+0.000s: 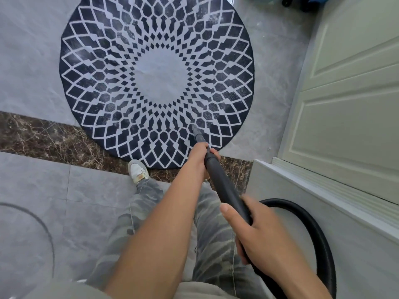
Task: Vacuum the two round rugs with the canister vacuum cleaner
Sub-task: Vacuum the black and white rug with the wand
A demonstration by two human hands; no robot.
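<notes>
Lower right of the frame, the right hand (259, 231) is curled round the thick rear end of the wand (224, 188), thumb laid along its top. From under that hand the black hose (321, 231) loops out to the right and back down, lying close against a pale ledge (323, 186) that boxes in the right side.

At lower centre are camouflage trousers (216, 234), with one white shoe (138, 171) planted just short of the rug's near edge. At lower left, a thin dark arc (36, 219) curves over the grey floor (32, 180); what it is cannot be told. The tiles around it lie open.

Higher up, just right of centre, the left hand (201, 158) wraps the wand where it narrows, fingers closed about it. The nozzle (195, 129) touches the rug (155, 78) in its lower right part, a little inside the rim.

The rug is round, dark with a white lattice and a pale middle. Its near edge overlaps a brown marble strip (43, 134) that runs across the floor. Its left rim has wide grey tile beside it; its right rim leaves only a narrow band of floor before a white panelled door (349, 108). Its far edge runs off the top of the frame. At the upper right corner sits a blue thing (306, 2), mostly cut off.
</notes>
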